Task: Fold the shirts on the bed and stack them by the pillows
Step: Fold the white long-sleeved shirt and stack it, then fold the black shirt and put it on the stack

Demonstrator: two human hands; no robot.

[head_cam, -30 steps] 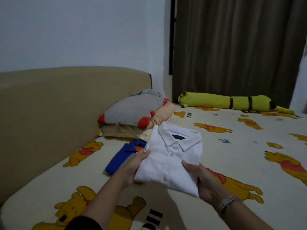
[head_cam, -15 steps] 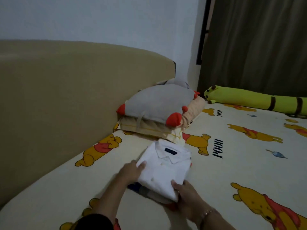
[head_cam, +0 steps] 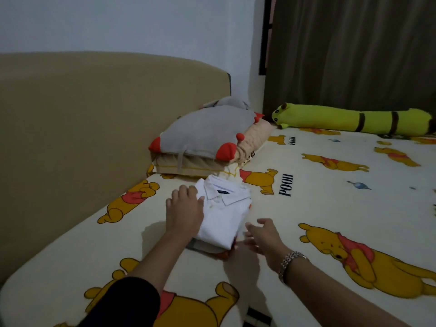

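The bed (head_cam: pixel 330 208) fills most of the view, its cream sheet printed with yellow bears, and a tan headboard (head_cam: pixel 94 126) runs along its left side under a pale wall, with a dark curtain (head_cam: pixel 354 55) at the far right. A long green plush (head_cam: pixel 354 121) lies at the far edge of the bed below the curtain. By the headboard the pillows (head_cam: pixel 207 147) are piled, a grey one with red corners on top of cream ones. Just in front of them sits the stack of folded shirts (head_cam: pixel 219 250), its far edge just beside the lowest pillow; the white shirt (head_cam: pixel 224 215) lies on top, collar toward the pillows, and slivers of grey and orange-red cloth show under its near edge. The left hand (head_cam: pixel 185 213) rests flat on the left side of the white shirt, fingers straight and spread, gripping nothing. The right hand (head_cam: pixel 262 234) is at the stack's near right corner, blurred, fingers loosely spread and holding nothing; I cannot tell whether it touches the cloth. A metal watch (head_cam: pixel 291 263) circles the right wrist
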